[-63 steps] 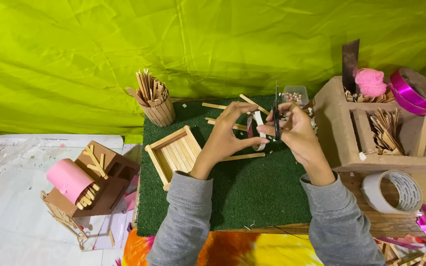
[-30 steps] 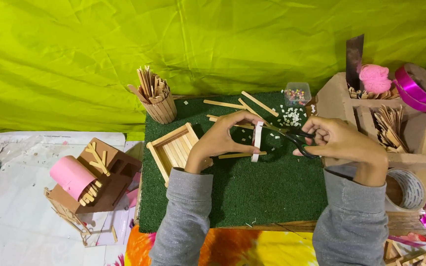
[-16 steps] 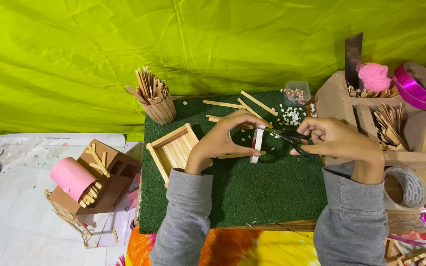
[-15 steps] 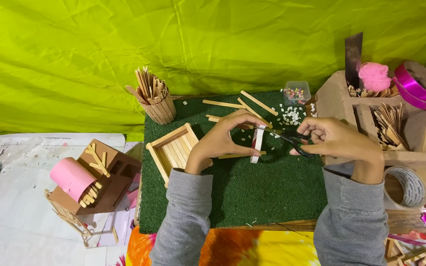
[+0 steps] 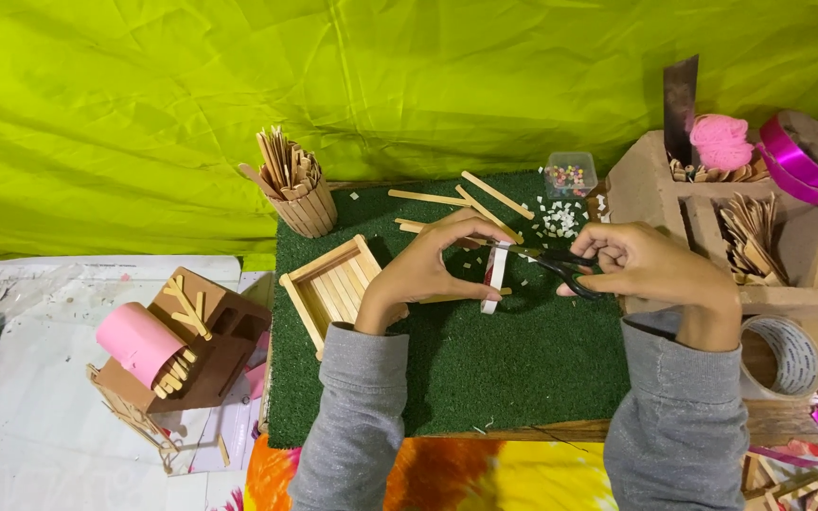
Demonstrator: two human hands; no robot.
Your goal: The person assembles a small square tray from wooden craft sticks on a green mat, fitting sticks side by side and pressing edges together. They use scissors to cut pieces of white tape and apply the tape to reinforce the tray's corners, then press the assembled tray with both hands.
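1 head view, steep downward, near, over green mat [image 5: 485, 378].

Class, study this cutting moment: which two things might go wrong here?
1. The scissors close near the left hand pinching the white strip, so a fingertip might get nicked.
2. White cut bits lie on the green mat beside the open bead tub; more might fall in.

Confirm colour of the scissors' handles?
Black, on the scissors in the right hand; head view.
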